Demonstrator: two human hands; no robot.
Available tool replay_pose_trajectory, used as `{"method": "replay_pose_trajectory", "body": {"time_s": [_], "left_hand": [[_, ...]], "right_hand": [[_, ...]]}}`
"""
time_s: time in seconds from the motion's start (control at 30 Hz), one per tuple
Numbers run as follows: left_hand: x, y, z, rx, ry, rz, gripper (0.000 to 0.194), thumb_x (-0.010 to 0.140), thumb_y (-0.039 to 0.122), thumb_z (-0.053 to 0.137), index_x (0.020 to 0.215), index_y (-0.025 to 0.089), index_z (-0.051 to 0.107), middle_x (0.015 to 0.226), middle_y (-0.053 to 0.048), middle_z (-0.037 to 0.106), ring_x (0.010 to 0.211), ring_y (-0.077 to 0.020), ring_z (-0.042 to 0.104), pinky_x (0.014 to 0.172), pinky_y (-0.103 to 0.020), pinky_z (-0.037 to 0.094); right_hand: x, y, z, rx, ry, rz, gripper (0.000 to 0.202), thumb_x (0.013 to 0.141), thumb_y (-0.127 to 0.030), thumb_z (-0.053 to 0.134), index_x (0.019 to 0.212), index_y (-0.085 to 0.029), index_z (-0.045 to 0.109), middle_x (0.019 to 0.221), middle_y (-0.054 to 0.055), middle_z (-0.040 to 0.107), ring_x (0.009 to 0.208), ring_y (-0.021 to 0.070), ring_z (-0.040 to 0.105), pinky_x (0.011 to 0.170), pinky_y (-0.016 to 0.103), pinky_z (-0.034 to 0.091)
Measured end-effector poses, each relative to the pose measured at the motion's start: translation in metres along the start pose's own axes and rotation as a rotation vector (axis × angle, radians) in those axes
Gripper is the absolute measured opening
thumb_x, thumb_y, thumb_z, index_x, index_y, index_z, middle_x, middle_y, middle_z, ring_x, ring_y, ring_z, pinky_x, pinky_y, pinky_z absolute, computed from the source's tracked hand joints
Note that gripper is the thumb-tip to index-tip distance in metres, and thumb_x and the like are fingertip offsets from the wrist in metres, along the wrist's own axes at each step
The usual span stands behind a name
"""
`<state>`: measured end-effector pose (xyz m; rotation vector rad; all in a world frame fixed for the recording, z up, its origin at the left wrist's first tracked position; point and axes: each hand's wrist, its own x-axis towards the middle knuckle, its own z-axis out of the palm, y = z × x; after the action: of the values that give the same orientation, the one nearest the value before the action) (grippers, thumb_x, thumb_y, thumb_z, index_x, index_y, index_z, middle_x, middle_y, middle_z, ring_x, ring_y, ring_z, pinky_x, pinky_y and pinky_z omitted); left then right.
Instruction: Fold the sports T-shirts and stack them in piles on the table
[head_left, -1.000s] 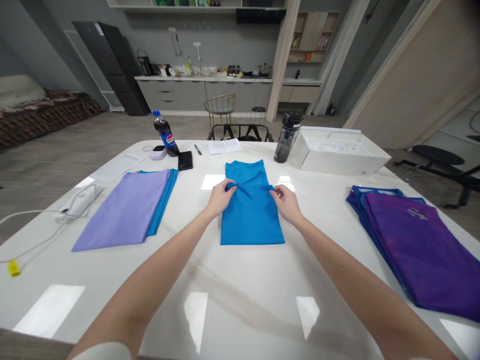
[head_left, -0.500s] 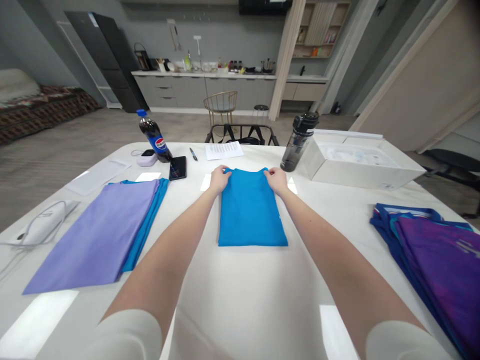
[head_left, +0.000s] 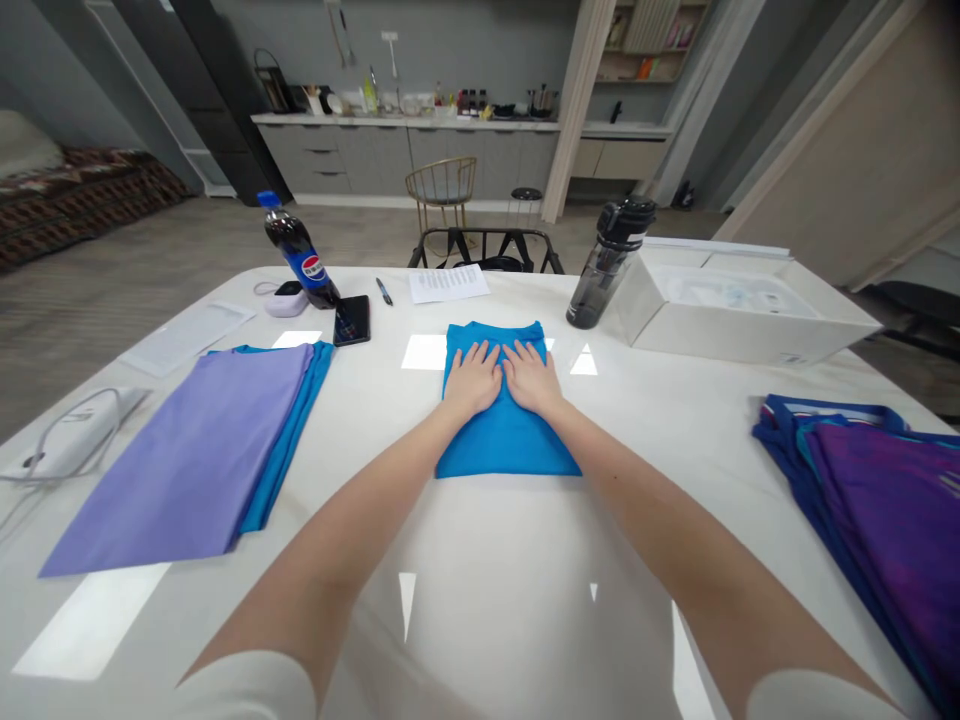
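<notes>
A folded blue T-shirt [head_left: 510, 445] lies flat on the white table in front of me, its collar edge on the far side. My left hand [head_left: 474, 380] rests palm down on its upper left part, fingers spread. Beside it, my right hand [head_left: 529, 376] lies flat on the upper right part, fingers stretched out. The two hands nearly meet at the middle of the shirt. To the left are folded purple and blue garments [head_left: 187, 460]. At the right edge sits a pile of dark blue and purple clothes [head_left: 885, 510].
Behind the shirt lie a printed sheet [head_left: 450, 284], a pen [head_left: 384, 291] and a phone [head_left: 352, 320]. A cola bottle [head_left: 300, 252] stands at back left. A dark water bottle [head_left: 609, 262] and a white box [head_left: 750, 315] stand at back right. A white device with a cable [head_left: 71, 435] lies far left.
Both hands have let go of the shirt's far corners and moved inward and nearer to me, now flat on the cloth. The view has tilted slightly downward.
</notes>
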<state>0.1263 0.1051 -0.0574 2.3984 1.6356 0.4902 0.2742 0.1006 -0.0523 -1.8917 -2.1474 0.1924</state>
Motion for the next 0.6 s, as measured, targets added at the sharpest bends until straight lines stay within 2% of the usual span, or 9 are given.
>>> {"method": "replay_pose_trajectory", "body": {"time_s": [0.1,0.2,0.3,0.4,0.47,0.53,0.6], "left_hand": [[-0.003,-0.002,0.001,-0.011,-0.037,-0.015,0.059,0.105,0.046,0.031,0.159,0.023,0.040,0.167,-0.009,0.033,0.156,-0.0314,0.024,0.127,-0.057,0.010],[-0.009,-0.006,-0.005,0.001,-0.078,0.012,0.064,0.103,0.056,0.032,0.160,0.027,0.039,0.168,-0.006,0.030,0.157,-0.0301,0.021,0.128,-0.055,0.008],[-0.028,-0.006,-0.011,0.028,-0.091,0.046,0.065,0.102,0.060,0.033,0.159,0.029,0.039,0.168,-0.005,0.029,0.158,-0.0287,0.019,0.128,-0.053,0.008],[-0.052,0.004,-0.012,0.071,-0.059,0.009,0.061,0.105,0.049,0.031,0.159,0.023,0.039,0.168,-0.008,0.030,0.157,-0.0290,0.020,0.128,-0.050,0.011],[-0.066,0.016,-0.010,0.083,-0.039,-0.066,0.059,0.104,0.037,0.030,0.158,0.016,0.041,0.167,-0.013,0.031,0.156,-0.0312,0.023,0.127,-0.051,0.016],[-0.078,0.030,-0.008,0.069,-0.022,-0.151,0.058,0.102,0.028,0.031,0.156,0.011,0.043,0.165,-0.017,0.033,0.155,-0.0333,0.027,0.126,-0.051,0.020],[-0.088,0.043,-0.005,0.048,0.015,-0.226,0.057,0.101,0.027,0.032,0.154,0.011,0.047,0.164,-0.017,0.036,0.154,-0.0338,0.029,0.125,-0.051,0.022]], "right_hand": [[-0.005,0.004,0.003,-0.019,-0.088,0.071,0.058,0.107,-0.050,0.022,0.161,-0.031,0.036,0.170,0.003,0.026,0.156,0.0309,0.018,0.122,0.065,0.011],[-0.013,0.010,-0.002,-0.023,-0.090,0.111,0.061,0.107,-0.054,0.019,0.163,-0.032,0.030,0.171,0.003,0.021,0.157,0.0306,0.015,0.122,0.066,0.010],[-0.032,0.007,-0.008,-0.056,-0.058,0.125,0.061,0.107,-0.053,0.021,0.163,-0.031,0.028,0.172,0.003,0.018,0.157,0.0315,0.013,0.121,0.068,0.008],[-0.062,-0.006,-0.011,-0.097,-0.013,0.017,0.057,0.107,-0.040,0.026,0.162,-0.029,0.033,0.171,0.003,0.020,0.158,0.0297,0.013,0.123,0.064,0.006],[-0.082,-0.016,-0.011,-0.080,-0.047,-0.013,0.057,0.106,-0.033,0.027,0.162,-0.026,0.035,0.170,0.003,0.025,0.157,0.0276,0.017,0.125,0.058,0.011],[-0.098,-0.026,-0.010,-0.046,-0.090,0.058,0.057,0.106,-0.033,0.026,0.162,-0.024,0.035,0.169,0.004,0.028,0.156,0.0277,0.022,0.125,0.056,0.017],[-0.111,-0.034,-0.008,-0.034,-0.082,0.143,0.058,0.107,-0.036,0.022,0.162,-0.024,0.033,0.169,0.004,0.026,0.156,0.0288,0.021,0.124,0.058,0.018]]}}
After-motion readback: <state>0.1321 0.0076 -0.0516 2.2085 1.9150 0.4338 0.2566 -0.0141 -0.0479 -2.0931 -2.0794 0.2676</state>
